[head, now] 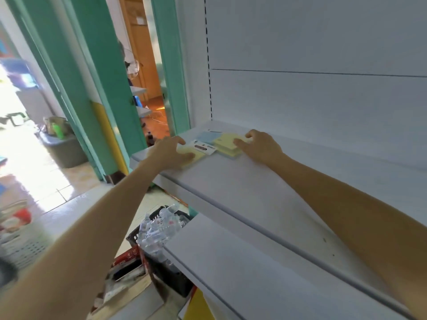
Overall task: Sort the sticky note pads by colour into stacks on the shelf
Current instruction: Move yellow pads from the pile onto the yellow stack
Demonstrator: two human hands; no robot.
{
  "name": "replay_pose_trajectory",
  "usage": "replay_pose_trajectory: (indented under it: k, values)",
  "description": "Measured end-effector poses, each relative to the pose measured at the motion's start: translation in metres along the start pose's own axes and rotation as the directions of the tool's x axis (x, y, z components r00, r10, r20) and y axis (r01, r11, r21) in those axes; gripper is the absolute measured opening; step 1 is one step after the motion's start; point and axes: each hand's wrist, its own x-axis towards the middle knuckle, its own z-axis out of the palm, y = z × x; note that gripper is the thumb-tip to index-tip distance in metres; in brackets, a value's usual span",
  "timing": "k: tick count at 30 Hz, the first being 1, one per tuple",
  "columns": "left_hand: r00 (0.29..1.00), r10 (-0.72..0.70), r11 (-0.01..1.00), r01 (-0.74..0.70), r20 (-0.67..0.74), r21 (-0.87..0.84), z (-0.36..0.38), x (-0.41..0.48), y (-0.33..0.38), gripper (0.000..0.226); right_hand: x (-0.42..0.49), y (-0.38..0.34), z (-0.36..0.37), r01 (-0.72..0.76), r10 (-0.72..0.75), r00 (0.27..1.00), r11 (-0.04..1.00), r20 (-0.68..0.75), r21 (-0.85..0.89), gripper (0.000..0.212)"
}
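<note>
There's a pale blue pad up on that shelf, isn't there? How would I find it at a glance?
Look at the far left end of the white shelf, between the left hand and right hand. The blue pad lies flat behind the yellow stack, nearest the back panel; it is the only blue one.

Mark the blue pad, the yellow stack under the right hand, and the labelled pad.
blue pad (209, 136), head view, exposed top face.
yellow stack (225, 144), head view, top sheet.
labelled pad (204, 147), head view, white label.
</note>
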Motion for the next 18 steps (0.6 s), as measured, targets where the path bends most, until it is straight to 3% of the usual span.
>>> replay_pose_trajectory:
  k: [4, 9, 14, 18]
  values:
    - [0.991, -0.001, 0.999, 0.006, 0.133, -0.038, -0.005, 0.012, -0.008, 0.064, 0.021, -0.014, 0.016, -0.190, 0.190, 0.982, 0.982, 0.013, -0.021, 0.079]
    - [0.971, 0.031, 0.994, -0.006, 0.235, -0.109, -0.018, 0.025, -0.007, 0.074, 0.032, -0.016, 0.026, -0.185, 0.184, 0.982, 0.982, 0.034, 0.033, 0.054]
    - [0.915, 0.096, 0.953, 0.028, 0.391, -0.301, -0.031, 0.034, -0.006, 0.078, 0.024, -0.014, 0.019, -0.183, 0.185, 0.983, 0.949, 0.016, 0.255, 0.055]
    - [0.927, 0.135, 0.881, 0.050, 0.350, -0.471, -0.025, 0.038, -0.008, 0.069, 0.014, -0.009, 0.021, -0.162, 0.208, 0.972, 0.929, -0.107, 0.331, 0.052]
